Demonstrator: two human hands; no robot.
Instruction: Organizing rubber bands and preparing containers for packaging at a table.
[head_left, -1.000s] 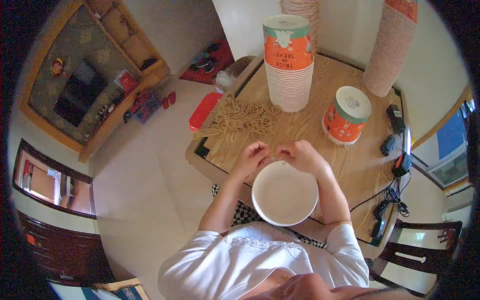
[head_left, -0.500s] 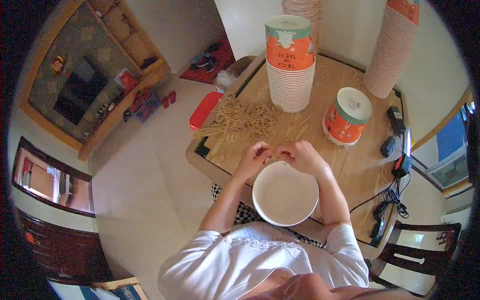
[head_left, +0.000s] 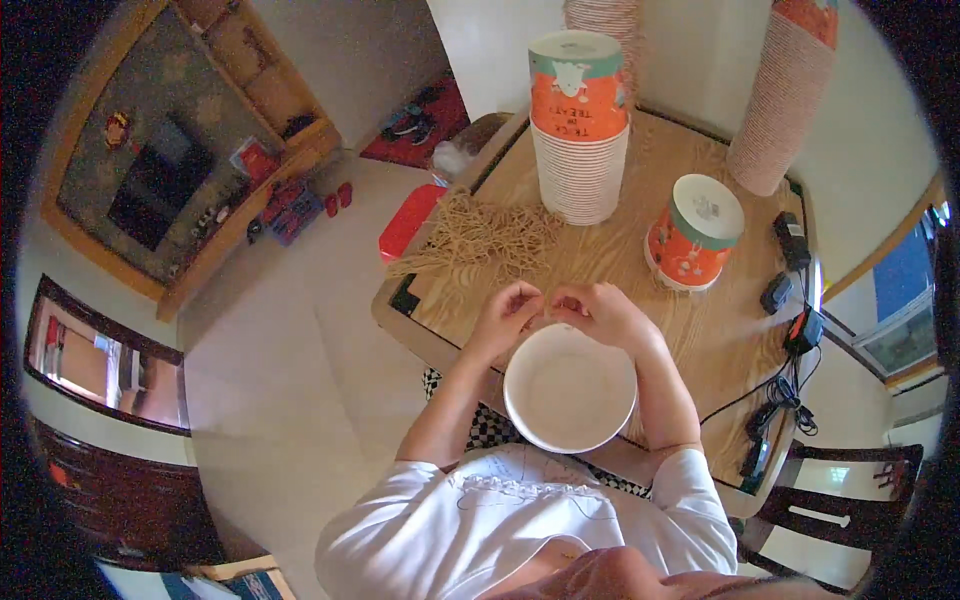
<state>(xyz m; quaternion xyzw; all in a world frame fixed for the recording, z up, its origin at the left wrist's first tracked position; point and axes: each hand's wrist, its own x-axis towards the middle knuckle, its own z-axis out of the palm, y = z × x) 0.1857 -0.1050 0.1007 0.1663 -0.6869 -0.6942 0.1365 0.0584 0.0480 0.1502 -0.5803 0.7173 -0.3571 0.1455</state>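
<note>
A round white paper bucket lies at the near table edge against me, its open mouth facing up and its inside bare. At its far rim my left hand and my right hand are close together, fingers curled and pinched. Whatever is between the fingertips is too small to make out. Beyond my left hand lies a loose heap of tan cords. Farther right an orange, green and white paper bucket stands upside down.
A tall stack of upturned buckets stands at the table's middle back, another stack at the back right. Black adapters and cables run along the right edge. A red stool is beyond the table's left edge.
My fingers have shifted slightly at the bucket's far rim. The bucket and the things on the table look the same.
</note>
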